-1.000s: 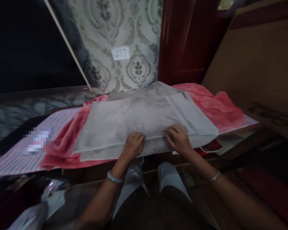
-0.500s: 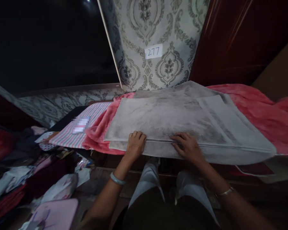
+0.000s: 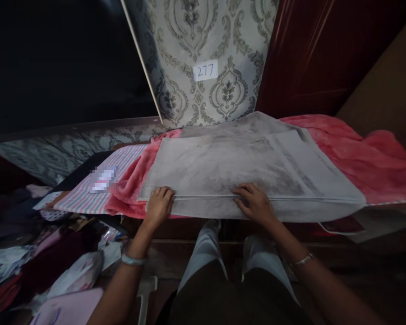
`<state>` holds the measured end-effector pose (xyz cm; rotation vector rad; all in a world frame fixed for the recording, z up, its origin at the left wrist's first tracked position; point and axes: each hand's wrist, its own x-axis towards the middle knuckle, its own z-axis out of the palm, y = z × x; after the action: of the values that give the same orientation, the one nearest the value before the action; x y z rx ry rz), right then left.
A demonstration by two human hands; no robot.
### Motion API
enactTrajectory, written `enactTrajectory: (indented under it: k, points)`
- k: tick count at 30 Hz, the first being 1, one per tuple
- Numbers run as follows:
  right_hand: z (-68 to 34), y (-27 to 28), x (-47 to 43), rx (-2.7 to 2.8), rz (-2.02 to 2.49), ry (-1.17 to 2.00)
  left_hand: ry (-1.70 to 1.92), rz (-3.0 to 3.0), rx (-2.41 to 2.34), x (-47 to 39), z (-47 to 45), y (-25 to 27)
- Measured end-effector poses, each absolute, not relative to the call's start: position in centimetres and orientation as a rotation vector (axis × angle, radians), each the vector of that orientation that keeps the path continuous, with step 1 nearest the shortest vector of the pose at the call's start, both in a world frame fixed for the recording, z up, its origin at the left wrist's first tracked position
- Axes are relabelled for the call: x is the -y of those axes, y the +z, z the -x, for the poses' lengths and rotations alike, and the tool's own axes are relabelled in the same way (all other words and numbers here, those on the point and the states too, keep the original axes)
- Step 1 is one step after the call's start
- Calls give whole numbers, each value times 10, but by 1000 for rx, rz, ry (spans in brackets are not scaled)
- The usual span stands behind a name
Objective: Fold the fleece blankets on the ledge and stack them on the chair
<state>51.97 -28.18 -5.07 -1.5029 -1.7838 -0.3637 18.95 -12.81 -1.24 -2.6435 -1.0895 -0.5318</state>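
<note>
A wide grey plush cloth [image 3: 216,164] lies folded in layers across a low surface in front of me. Its upper layer ends in a straight near edge, and more of the grey cloth shows below that edge. My left hand [image 3: 160,204] rests on this edge near its left corner, fingers slightly bent over the fabric and nothing visibly lifted. Further right along the same edge, my right hand [image 3: 256,201] lies on the cloth with thumb and fingers apart. Beneath the grey cloth, pink plush fabric [image 3: 334,149] shows at both sides.
Striped cloth [image 3: 118,164] sticks out at the left, with a blurred card [image 3: 103,179] on it. A dark screen [image 3: 64,63] stands behind. Paper marked 277 [image 3: 205,70] is on the patterned wall. Clothes and bags [image 3: 76,273] crowd the lower left. Dark red panelling [image 3: 304,58] rises behind right.
My left hand has slid left along the cloth's near edge, widening the gap between my hands. My right hand stays at about the same spot on the cloth. The view has shifted slightly.
</note>
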Motion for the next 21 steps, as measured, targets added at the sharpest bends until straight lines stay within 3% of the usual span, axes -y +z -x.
enactTrajectory:
  k: [7,12,16,21]
  points:
    - [-517,-51,281,1757,1556,-302,-765,2701,1051,114,-150,-4]
    - [-537,-17,265,1747,1590,-148,-922,2647,1033,103,-196,23]
    - [-554,10,249,1657,1905,-267,-786,2784,893,103,-278,43]
    - [-547,0,249,1686,2280,-52,-381,2893,951,110,-338,16]
